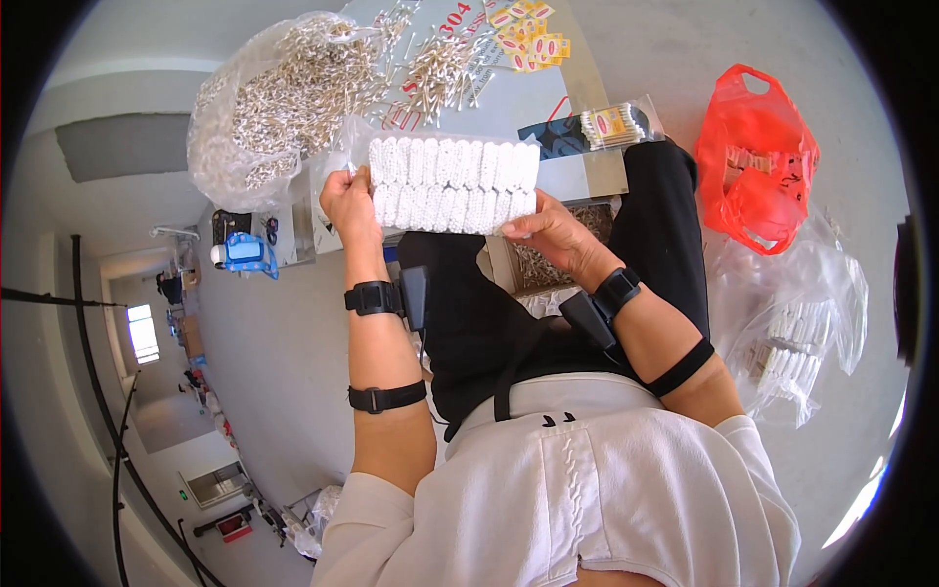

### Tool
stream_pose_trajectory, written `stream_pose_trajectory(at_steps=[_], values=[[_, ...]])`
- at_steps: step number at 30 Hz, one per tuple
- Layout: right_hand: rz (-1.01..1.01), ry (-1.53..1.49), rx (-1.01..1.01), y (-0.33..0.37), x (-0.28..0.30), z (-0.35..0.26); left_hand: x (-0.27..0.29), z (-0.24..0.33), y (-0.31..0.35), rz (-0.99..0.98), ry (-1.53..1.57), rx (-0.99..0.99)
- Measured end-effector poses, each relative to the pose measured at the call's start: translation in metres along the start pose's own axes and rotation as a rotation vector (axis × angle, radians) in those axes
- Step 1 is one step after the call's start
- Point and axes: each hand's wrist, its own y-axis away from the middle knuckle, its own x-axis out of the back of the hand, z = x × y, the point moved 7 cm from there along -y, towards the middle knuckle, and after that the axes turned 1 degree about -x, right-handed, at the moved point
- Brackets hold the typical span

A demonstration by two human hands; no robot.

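My left hand (350,203) and my right hand (558,235) grip the two ends of a wide pack of cotton swabs (455,186), held up over my lap at the table's near edge. Its white swab tips face me in two rows of rounded bundles. Clear plastic shows at its left end, by my left fingers. Beyond it, a pile of loose cotton swabs (445,73) lies on the table. A small clear bag of swabs with a yellow and red card (611,125) rests at the table's right side.
A big clear bag of loose swabs (303,93) sits at the far left, and yellow cards (531,37) lie at the back. On the floor to the right are a red plastic bag (748,117) and a clear bag with swab packs (797,342). A carton (504,264) stands below the table.
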Motion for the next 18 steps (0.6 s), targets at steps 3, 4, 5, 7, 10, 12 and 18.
stream_pose_trajectory(at_steps=[3,4,5,7,10,12,18], values=[[0.001,-0.021,0.008,0.000,0.000,0.001,0.002,-0.007,-0.004,-0.012,0.005,0.007],[-0.003,-0.019,0.002,0.000,0.000,0.001,0.003,-0.009,-0.006,-0.014,0.012,0.012],[-0.004,-0.018,-0.003,0.000,0.001,0.001,0.002,-0.010,-0.006,-0.017,0.012,0.014],[0.007,-0.017,0.002,0.000,0.002,0.002,-0.001,-0.012,-0.005,-0.019,0.003,0.022],[0.001,-0.017,0.004,0.001,0.000,0.001,-0.001,-0.012,-0.007,-0.034,0.007,0.019],[-0.008,-0.019,0.005,0.002,-0.001,0.000,-0.002,-0.011,-0.007,-0.050,0.000,0.017],[-0.012,-0.022,0.007,0.002,-0.002,-0.001,-0.009,-0.007,-0.006,-0.084,0.000,0.033]])
